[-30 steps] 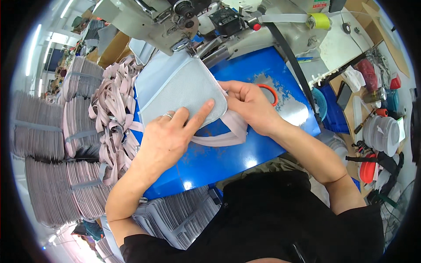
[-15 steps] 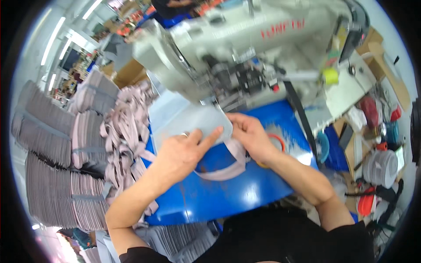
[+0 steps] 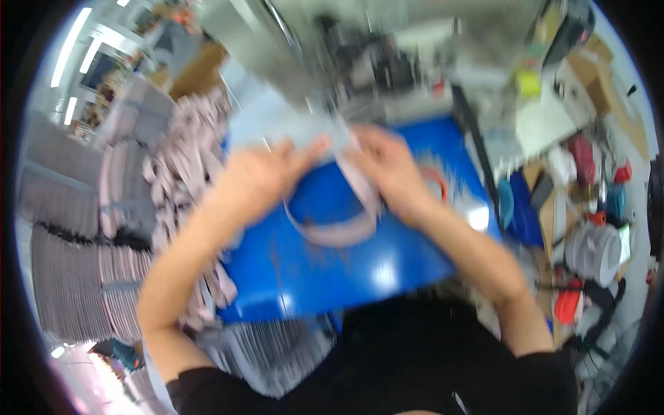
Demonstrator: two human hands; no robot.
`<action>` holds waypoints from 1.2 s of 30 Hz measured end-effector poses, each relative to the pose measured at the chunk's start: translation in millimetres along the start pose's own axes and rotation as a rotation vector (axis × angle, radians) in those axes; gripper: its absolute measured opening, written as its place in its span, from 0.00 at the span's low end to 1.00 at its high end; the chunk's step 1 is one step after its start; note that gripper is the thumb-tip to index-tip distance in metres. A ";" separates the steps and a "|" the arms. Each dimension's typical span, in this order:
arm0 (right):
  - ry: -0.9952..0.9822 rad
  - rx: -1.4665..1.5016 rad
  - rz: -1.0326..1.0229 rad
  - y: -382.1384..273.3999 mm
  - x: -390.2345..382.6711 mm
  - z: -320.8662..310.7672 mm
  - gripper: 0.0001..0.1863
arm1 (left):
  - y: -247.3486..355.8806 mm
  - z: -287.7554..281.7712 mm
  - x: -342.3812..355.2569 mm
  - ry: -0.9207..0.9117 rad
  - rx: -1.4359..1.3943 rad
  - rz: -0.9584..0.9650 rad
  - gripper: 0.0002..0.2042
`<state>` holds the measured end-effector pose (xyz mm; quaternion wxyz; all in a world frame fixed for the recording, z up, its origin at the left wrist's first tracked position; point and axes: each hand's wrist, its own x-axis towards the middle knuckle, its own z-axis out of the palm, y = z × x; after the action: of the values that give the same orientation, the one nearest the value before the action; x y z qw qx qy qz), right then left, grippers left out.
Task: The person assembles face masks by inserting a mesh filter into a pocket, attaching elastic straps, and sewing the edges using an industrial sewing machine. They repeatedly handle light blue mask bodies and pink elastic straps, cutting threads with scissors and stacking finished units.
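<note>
A black top point(image 3: 422, 363) with short sleeves point(image 3: 546, 377); bare forearms point(image 3: 474, 266); bare hands point(image 3: 395, 176).

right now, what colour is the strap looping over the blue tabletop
Pale pink; the strap shows in the head view, the only one.

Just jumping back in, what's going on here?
A person's left hand rests on a grey panel at the sewing machine. The right hand is at the panel's edge, by a pink strap that loops over the blue table. Blur hides the exact grip. More straps lie heaped at left.
</note>
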<state>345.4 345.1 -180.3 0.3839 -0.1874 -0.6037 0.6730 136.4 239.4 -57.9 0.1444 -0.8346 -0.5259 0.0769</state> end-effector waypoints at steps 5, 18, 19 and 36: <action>0.021 0.265 0.159 5.5 -6.8 -10.3 0.21 | -5.6 -17.3 20.1 -0.032 0.015 0.111 0.37; 0.059 0.300 0.206 8.6 10.2 -1.3 0.18 | -5.2 -39.4 45.7 -0.154 0.022 0.038 0.26; 0.061 0.304 0.205 9.7 10.7 -1.2 0.18 | -1.6 -39.2 46.3 -0.154 0.032 0.026 0.26; 0.063 0.264 0.078 26.0 8.0 -0.1 0.15 | 78.2 6.0 85.5 0.109 -0.475 -0.709 0.15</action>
<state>332.8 351.7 -203.5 0.3975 -0.1796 -0.4899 0.7548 238.8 285.7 -86.7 -0.0067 -0.6151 -0.7750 -0.1451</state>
